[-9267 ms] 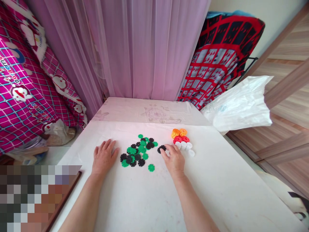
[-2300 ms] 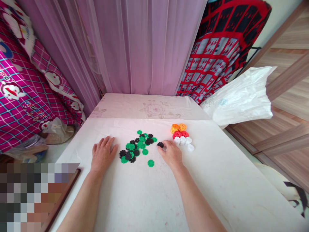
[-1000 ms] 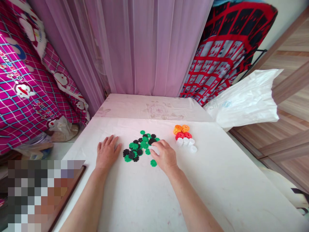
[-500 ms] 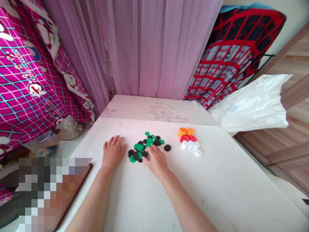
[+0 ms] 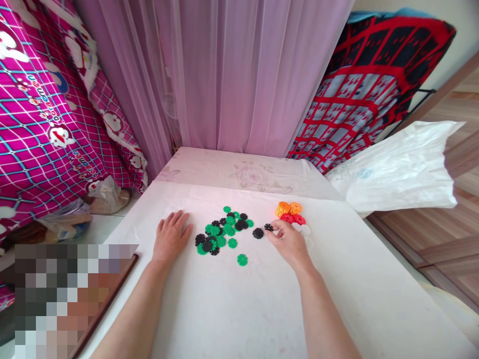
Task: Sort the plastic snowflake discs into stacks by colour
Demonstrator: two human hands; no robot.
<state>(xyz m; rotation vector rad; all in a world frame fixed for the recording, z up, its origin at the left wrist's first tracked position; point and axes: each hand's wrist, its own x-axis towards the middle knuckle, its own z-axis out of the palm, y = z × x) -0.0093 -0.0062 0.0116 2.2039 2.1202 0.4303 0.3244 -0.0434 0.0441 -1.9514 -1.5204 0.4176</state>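
Observation:
Between the fingertips of my right hand point(image 5: 288, 243) is a black notched plastic disc point(image 5: 268, 227). Just left of it, another black disc point(image 5: 258, 233) lies on the white tabletop, perhaps on top of one more. My left hand point(image 5: 171, 234) rests flat with its fingers spread, holding nothing. To its right is a mixed heap of green discs point(image 5: 229, 229) and black discs point(image 5: 200, 240). One green disc point(image 5: 242, 260) lies apart, nearer to me. Beyond my right hand sit orange discs point(image 5: 283, 208) and red discs point(image 5: 299, 219); white discs point(image 5: 305, 231) are partly hidden by the hand.
The table point(image 5: 224, 309) has a floral cloth strip point(image 5: 254, 174) along its far end. A white plastic bag point(image 5: 404, 172) stands at the right edge. Purple curtains point(image 5: 232, 75) hang behind, and a pink patterned cloth point(image 5: 67, 119) hangs on the left.
My right hand has moved right from the heap with a black disc in its fingers. Two green discs now lie loose at the heap's near right side. My left hand stays resting.

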